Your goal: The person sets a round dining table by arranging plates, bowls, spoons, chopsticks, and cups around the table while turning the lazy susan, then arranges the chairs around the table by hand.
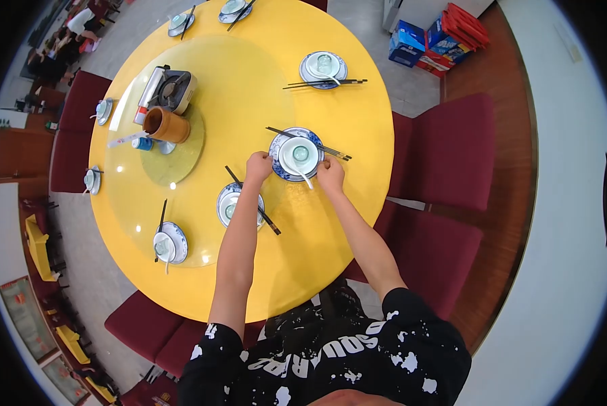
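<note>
Both my hands are at a blue-and-white plate (276, 167) near the right side of the round yellow table (323, 233). My left hand (259, 167) is closed on the plate's left rim, and my right hand (330, 174) pinches its right rim. On the plate sit a white bowl (287, 163), a small glass cup (300, 153) and a white spoon (305, 176). Black chopsticks (330, 150) lie across its upper edge. Another place setting (227, 205) lies partly behind my left forearm, with chopsticks slanting over it.
More settings (323, 65) ring the table. A glass turntable (236, 101) carries a portable stove (171, 90) and a brown wooden container (166, 126). Maroon chairs (445, 152) surround the table. Boxes and red packages (452, 37) stand upper right. People (50, 64) are far off upper left.
</note>
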Tool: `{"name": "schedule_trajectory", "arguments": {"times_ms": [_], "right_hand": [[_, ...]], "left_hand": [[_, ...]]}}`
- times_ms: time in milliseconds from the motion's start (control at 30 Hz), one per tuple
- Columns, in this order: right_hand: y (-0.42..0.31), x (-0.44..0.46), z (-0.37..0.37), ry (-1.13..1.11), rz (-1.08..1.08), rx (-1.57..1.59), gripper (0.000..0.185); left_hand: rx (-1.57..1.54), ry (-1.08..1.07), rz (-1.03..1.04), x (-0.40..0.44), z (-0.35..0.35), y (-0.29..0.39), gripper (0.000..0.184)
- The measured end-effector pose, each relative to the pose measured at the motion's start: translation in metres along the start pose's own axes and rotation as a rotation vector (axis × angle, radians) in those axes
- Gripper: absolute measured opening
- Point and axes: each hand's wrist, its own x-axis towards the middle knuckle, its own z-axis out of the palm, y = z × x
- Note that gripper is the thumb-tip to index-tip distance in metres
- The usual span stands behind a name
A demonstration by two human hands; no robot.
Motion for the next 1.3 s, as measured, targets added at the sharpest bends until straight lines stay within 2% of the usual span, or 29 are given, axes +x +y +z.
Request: {"name": "schedule_trajectory", "arguments": {"times_ms": [133,300,467,700,800,900,1000,1100,1200,1300], "right_hand": [[-0.003,-0.008,-0.014,0.013,-0.018,0.049,0.019],[0.006,-0.024,-0.054,0.035,0.003,0.064,0.019],[0.031,-0.056,-0.112,0.048,0.039,0.031,0.021],[0.071,-0.099,-0.145,0.064,0.08,-0.036,0.024],[0.078,-0.106,-0.143,0.041,0.079,-0.032,0.025],[0.086,-0.108,-0.132,0.006,0.075,0.017,0.025],[0.087,-0.107,-0.12,-0.018,0.06,0.052,0.024],[0.087,-0.108,-0.116,-0.068,0.089,0.113,0.024],[0.095,-0.104,-0.126,-0.096,0.191,0.282,0.025],[0.107,-0.103,-0.146,0.043,0.277,0.427,0.032]], "left_hand": [[-0.079,-0.074,-0.063,-0.022,-0.004,0.019,0.023],[0.034,-0.011,0.002,-0.041,0.031,0.015,0.02],[-0.095,-0.112,-0.07,-0.114,0.056,0.052,0.018],[-0.2,-0.188,-0.171,-0.158,0.109,0.027,0.017],[-0.226,-0.152,-0.195,-0.167,0.114,0.015,0.018],[-0.076,-0.074,-0.101,-0.173,0.112,-0.001,0.02],[-0.071,0.095,-0.085,-0.179,0.116,-0.015,0.02],[0.01,0.128,0.054,-0.183,0.114,-0.022,0.022],[-0.208,0.203,0.034,-0.186,0.122,-0.026,0.023],[-0.525,0.131,-0.225,-0.191,0.116,-0.017,0.025]]}}
